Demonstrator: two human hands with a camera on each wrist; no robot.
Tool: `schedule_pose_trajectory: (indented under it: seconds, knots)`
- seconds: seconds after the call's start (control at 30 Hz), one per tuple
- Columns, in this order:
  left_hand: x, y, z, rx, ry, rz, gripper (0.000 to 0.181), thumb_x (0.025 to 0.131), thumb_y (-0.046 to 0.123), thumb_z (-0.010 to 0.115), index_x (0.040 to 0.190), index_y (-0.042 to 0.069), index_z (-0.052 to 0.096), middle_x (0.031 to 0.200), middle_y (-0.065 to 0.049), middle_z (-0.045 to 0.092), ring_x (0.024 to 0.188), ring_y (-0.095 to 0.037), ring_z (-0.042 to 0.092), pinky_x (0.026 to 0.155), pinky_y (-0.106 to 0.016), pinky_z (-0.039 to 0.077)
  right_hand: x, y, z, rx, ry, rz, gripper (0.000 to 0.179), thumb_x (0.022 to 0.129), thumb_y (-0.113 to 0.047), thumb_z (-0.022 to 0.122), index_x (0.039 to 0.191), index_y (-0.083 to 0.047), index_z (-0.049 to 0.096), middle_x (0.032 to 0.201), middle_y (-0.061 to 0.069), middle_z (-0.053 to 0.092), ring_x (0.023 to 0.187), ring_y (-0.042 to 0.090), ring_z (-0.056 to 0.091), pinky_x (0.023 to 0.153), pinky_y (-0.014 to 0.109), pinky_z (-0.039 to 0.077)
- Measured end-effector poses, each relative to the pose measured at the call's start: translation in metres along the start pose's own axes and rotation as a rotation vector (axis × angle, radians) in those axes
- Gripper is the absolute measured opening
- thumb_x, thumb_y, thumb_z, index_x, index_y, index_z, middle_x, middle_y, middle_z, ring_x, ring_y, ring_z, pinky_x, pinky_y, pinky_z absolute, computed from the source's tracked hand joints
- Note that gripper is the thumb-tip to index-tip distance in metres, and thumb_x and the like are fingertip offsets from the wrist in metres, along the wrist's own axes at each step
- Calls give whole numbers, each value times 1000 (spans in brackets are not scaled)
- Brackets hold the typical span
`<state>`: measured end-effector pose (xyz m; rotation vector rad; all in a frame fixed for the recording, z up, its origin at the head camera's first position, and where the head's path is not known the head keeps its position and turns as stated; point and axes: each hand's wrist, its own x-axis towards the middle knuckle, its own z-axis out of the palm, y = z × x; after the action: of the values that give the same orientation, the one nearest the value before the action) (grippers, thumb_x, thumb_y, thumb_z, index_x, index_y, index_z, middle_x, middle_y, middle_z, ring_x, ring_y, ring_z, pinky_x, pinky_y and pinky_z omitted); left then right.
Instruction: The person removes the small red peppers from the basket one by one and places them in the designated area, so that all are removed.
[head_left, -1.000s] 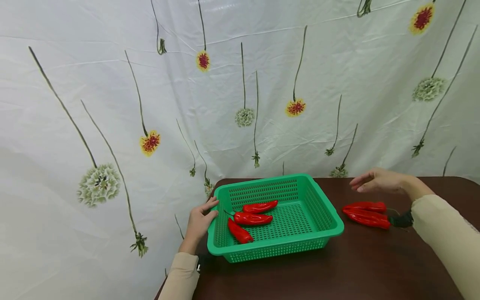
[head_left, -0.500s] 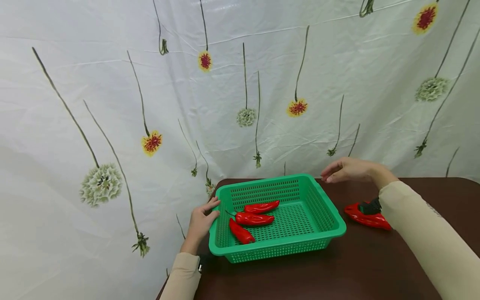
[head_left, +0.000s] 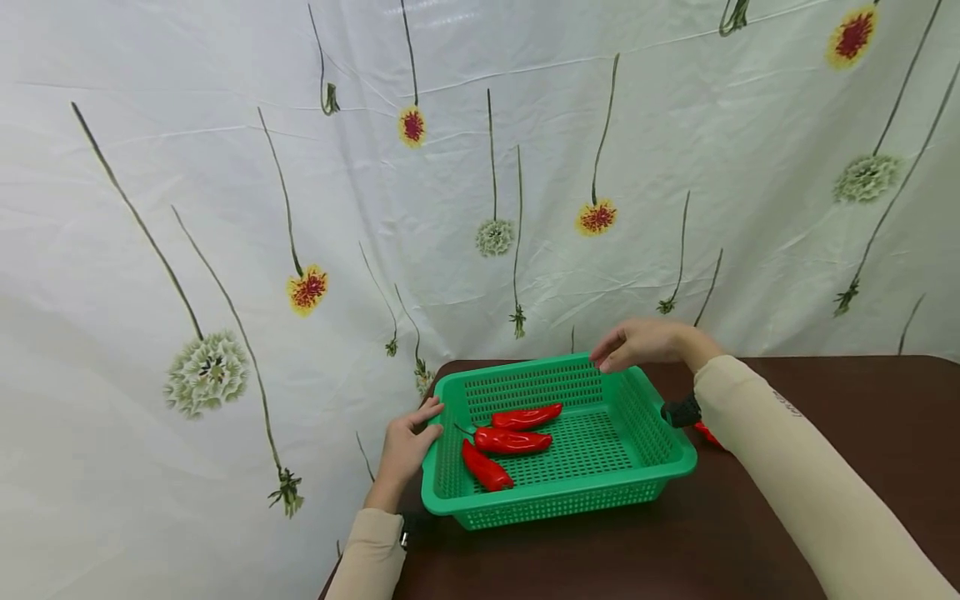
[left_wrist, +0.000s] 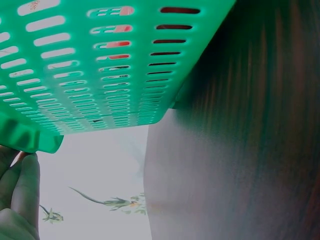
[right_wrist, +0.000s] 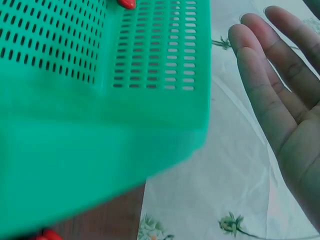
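Observation:
A green perforated plastic basket (head_left: 558, 502) stands on the dark table with three red peppers inside, toward its left: one at the back (head_left: 527, 416), one in the middle (head_left: 513, 441) and one in front (head_left: 486, 467). My left hand (head_left: 405, 450) touches the basket's left rim with its fingers; in the left wrist view those fingers (left_wrist: 27, 185) meet the rim's edge. Over the far right corner of the basket hovers my right hand (head_left: 648, 342), its fingers (right_wrist: 260, 85) relaxed and holding nothing. Red peppers (head_left: 707, 435) right of the basket are mostly hidden behind the right sleeve.
The dark brown table (head_left: 840, 417) extends to the right and in front of the basket. A white flower-printed cloth (head_left: 375, 167) hangs right behind the table. A black wrist device (head_left: 681, 411) on my right arm overlaps the basket's right rim.
My right hand has moved left from above the loose peppers to over the basket's far right corner, its sleeve now covering most of them. The left hand and basket have stayed put.

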<state>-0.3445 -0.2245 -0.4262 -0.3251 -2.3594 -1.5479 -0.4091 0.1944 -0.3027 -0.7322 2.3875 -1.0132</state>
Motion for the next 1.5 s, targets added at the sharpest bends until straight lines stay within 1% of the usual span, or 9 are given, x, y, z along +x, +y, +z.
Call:
schedule_pose_trajectory:
  seconds: [0.1,0.23,0.43,0.6,0.77,0.83,1.03,1.27,1.5]
  knots:
    - [-1,0,0,-7,0,-7,39,93,3,62,131,2,66,148,-11,54,145,-29,43,116,-52,37,10,0,5,26,-25,1,52,96,-24,67,141,-1,55,142,19,57,130,31,57,113,51,43]
    - [-1,-1,-1,4,5,-11,39,93,3,61,132,2,66,149,-11,53,146,-30,41,116,-53,37,27,-1,14,87,-49,6,51,97,-17,65,143,3,51,147,23,50,132,34,55,113,47,44]
    - [-2,-3,-2,4,5,-23,40,93,3,61,132,2,65,150,-10,53,147,-30,40,116,-53,37,51,-7,30,80,-96,25,52,97,-15,65,143,4,51,152,26,43,131,31,57,112,44,45]
    - [-1,-2,-2,-3,11,-18,40,92,3,62,131,2,66,149,-10,54,146,-29,41,117,-53,36,61,-11,41,65,-94,41,52,96,-13,66,142,6,52,149,26,47,128,30,59,113,49,43]
    - [1,-3,0,1,7,2,40,92,1,62,131,0,65,148,-12,54,145,-31,42,117,-54,36,68,-9,51,11,-100,53,47,95,-14,68,137,3,58,144,24,53,122,25,62,110,48,47]
    - [-1,3,0,1,-3,-7,40,92,0,61,132,-2,64,149,-14,52,146,-32,41,118,-54,34,71,-6,56,10,-113,64,47,94,-15,68,137,3,58,144,23,54,121,24,63,110,48,47]
    - [-12,37,-5,-6,-33,-24,40,93,-2,58,133,-9,60,149,-21,49,146,-38,37,116,-57,35,82,-9,70,-14,-133,101,44,94,-14,69,135,1,60,136,15,60,116,21,65,108,47,48]
    - [-10,34,-1,2,-12,-23,40,92,-4,58,132,-7,62,148,-17,52,146,-33,40,119,-54,32,94,-10,86,-32,-158,140,39,90,-13,73,127,-3,65,124,7,65,109,16,64,105,43,51]
    - [-14,42,-2,-4,-22,-16,40,91,-3,59,131,-9,62,147,-20,52,145,-35,41,119,-56,31,97,-10,92,-49,-175,175,38,90,-12,74,126,-3,66,122,6,65,108,16,64,104,43,52]
